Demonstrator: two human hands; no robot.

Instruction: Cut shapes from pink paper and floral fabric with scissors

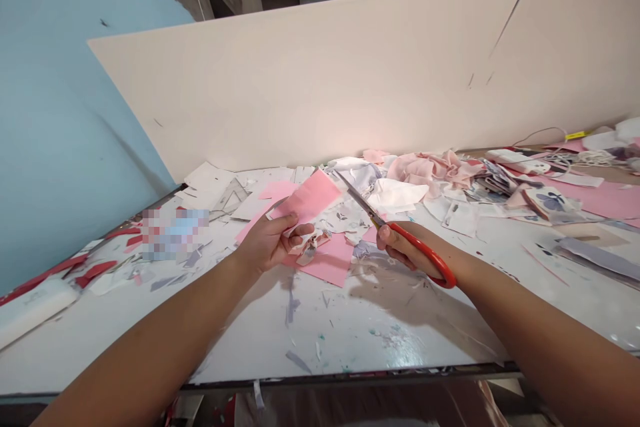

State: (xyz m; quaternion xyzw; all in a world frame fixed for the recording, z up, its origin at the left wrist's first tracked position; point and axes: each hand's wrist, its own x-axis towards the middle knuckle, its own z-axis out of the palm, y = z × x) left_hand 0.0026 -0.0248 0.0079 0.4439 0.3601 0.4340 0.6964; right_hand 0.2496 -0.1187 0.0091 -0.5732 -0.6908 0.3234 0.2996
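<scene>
- Holding a rectangular pink paper sheet (307,200) raised at frame centre, my left hand's (273,243) fingers closed on it, presenting it to the blades.
- Gripping long red-handled steel scissors (425,253) in my right hand (400,247), fingers closed around the handles, aiming the blades up-left toward the sheet.

I see red handles on the scissors (425,250), and the paper (310,203) by them is pink. The crumpled cloth (433,170) behind is soft pink too. A white piece (550,203) has a purple flower on it. The wall (65,80) is pale blue. The table top (350,327) is white with gray spots.
</scene>
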